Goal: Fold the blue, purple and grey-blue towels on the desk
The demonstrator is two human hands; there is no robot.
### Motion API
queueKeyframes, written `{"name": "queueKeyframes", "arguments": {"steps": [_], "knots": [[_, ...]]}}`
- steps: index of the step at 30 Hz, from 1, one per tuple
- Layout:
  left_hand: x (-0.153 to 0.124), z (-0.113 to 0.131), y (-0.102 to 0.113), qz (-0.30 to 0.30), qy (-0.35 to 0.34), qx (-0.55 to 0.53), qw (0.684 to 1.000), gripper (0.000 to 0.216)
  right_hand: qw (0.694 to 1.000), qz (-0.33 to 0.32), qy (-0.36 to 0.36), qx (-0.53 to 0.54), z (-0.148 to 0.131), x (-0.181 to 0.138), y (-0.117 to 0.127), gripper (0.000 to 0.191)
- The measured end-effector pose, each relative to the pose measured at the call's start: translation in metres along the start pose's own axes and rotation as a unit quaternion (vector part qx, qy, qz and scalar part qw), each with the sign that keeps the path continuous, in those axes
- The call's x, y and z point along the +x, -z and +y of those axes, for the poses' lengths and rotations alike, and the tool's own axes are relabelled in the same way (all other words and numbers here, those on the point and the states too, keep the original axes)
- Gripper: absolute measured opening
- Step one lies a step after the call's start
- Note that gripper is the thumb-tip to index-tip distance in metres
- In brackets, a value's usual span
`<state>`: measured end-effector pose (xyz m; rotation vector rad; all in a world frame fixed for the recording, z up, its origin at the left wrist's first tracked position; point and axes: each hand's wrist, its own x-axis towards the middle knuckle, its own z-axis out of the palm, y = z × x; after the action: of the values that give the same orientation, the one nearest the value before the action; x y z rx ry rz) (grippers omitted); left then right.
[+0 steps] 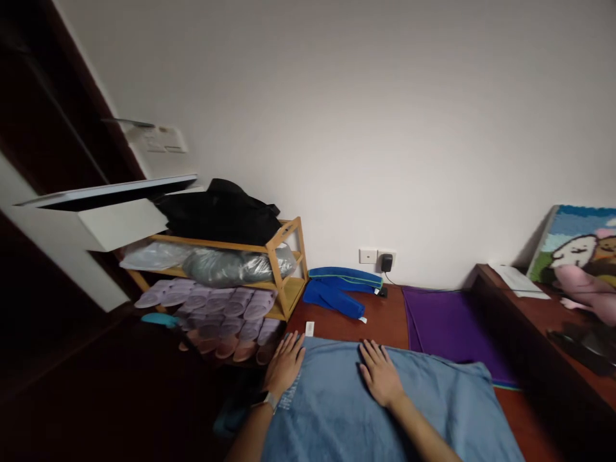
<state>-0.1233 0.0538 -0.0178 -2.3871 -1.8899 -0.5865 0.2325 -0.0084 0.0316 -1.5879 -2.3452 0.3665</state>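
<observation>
A blue-grey cloth (332, 398), perhaps a pillowcase or folded fabric, lies spread on a reddish-brown wooden surface (394, 321). My left hand (286, 362) rests flat on its far left corner, fingers stretched forward; a watch sits on that wrist. My right hand (380, 372) lies palm down near the middle of the cloth's far edge, fingers slightly spread. Neither hand grips anything. Just beyond my left fingertips is a small white tag (309, 328). Farther back lies a folded blue garment (337, 290) with a green stripe.
Purple fabric (447, 327) lies right of the cloth, beside a raised wooden ledge (500, 314) bearing a pink plush toy (584, 292) and a picture. At left stands a wooden rack (283, 269) with a black bag (221, 215) and several lilac slippers (219, 301). A black adapter (386, 262) is plugged in.
</observation>
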Motion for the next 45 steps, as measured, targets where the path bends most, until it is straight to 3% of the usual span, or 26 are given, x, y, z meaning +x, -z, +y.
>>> {"name": "queueKeyframes", "arguments": {"steps": [2,4,8,13,16,19,27,30,32,35,38,40,42,45], "knots": [[0.0,-0.002,-0.003,0.0,0.002,0.008,1.0,0.051,0.999,-0.018,-0.03,-0.004,0.004,0.004,-0.009,0.065],[0.001,-0.003,-0.004,-0.003,0.001,0.013,1.0,0.052,0.999,-0.01,-0.044,-0.018,0.026,-0.005,-0.008,0.066],[0.005,-0.002,-0.003,0.004,0.012,0.02,1.0,0.054,0.994,0.006,-0.09,-0.057,0.093,-0.047,0.015,0.067],[0.008,-0.004,-0.006,-0.001,0.012,0.028,1.0,0.054,0.967,0.037,-0.227,-0.108,0.191,-0.113,0.047,0.068],[0.01,-0.007,-0.007,-0.008,0.009,0.04,0.999,0.055,0.955,0.043,-0.273,-0.106,0.234,-0.139,0.053,0.069],[0.01,-0.009,-0.007,-0.003,0.009,0.055,0.998,0.054,0.952,0.056,-0.287,-0.093,0.25,-0.148,0.05,0.071],[0.012,0.0,0.005,0.013,0.022,0.053,0.998,0.05,0.951,0.073,-0.284,-0.101,0.25,-0.154,0.051,0.074],[0.004,0.004,0.019,0.03,0.033,0.04,0.998,0.051,0.95,0.1,-0.273,-0.115,0.236,-0.153,0.053,0.074],[-0.013,0.007,0.029,0.043,0.026,0.026,0.998,0.051,0.954,0.14,-0.241,-0.109,0.203,-0.145,0.048,0.073],[-0.054,0.011,0.04,0.04,-0.009,0.011,0.999,0.05,0.977,0.141,-0.151,-0.057,0.113,-0.127,0.025,0.068],[-0.096,0.015,0.046,0.025,-0.03,0.02,0.999,0.049,0.997,0.06,-0.046,0.006,0.008,-0.106,-0.004,0.064],[-0.114,0.017,0.048,0.017,-0.025,0.03,0.999,0.049,1.0,0.001,-0.014,0.028,-0.043,-0.095,-0.016,0.065],[-0.121,0.017,0.049,0.007,-0.014,0.035,0.999,0.049,0.999,-0.039,-0.02,0.03,-0.066,-0.089,-0.019,0.065],[-0.118,0.018,0.051,0.003,-0.004,0.037,0.999,0.047,0.997,-0.041,-0.065,0.011,-0.047,-0.097,-0.014,0.065]]}}
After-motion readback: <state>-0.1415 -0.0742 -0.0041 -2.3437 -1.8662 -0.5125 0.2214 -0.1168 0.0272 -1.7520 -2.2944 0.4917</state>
